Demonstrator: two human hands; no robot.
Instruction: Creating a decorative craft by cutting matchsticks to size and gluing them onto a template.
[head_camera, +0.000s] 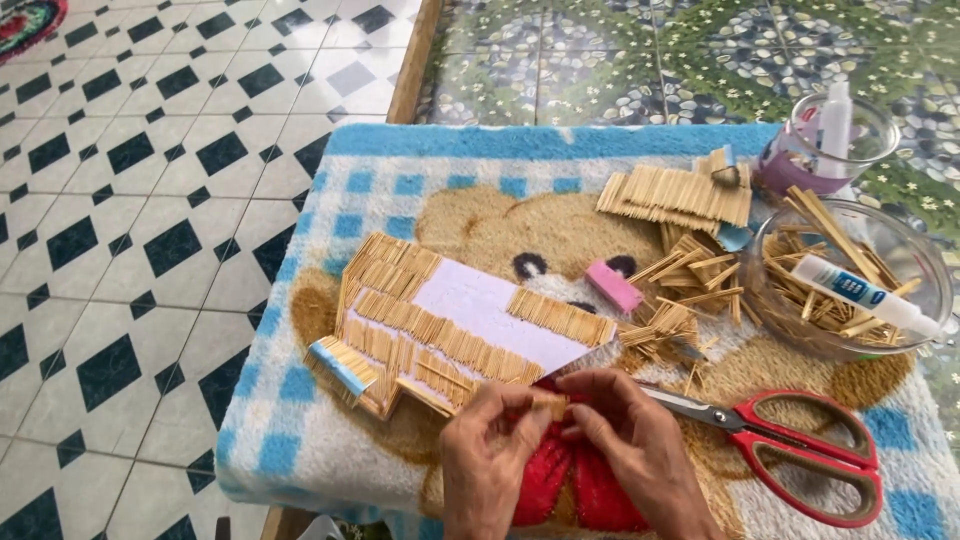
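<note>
Both hands meet at the lower middle over a bear-patterned mat (300, 440). My left hand (490, 455) and my right hand (625, 440) pinch a small bundle of short wooden sticks (550, 404) between their fingertips. Just above the hands lies a white card (480, 305) partly covered with rows of glued sticks, like a small roof piece. Red-handled scissors (800, 450) lie to the right of my right hand, blades pointing at it.
A clear bowl (925, 265) at the right holds loose sticks and a glue tube (865, 293). Behind it stands a glass jar (880, 115). Stick panels (680, 195), loose stick piles and a pink block (612, 287) lie on the mat. Tiled floor surrounds it.
</note>
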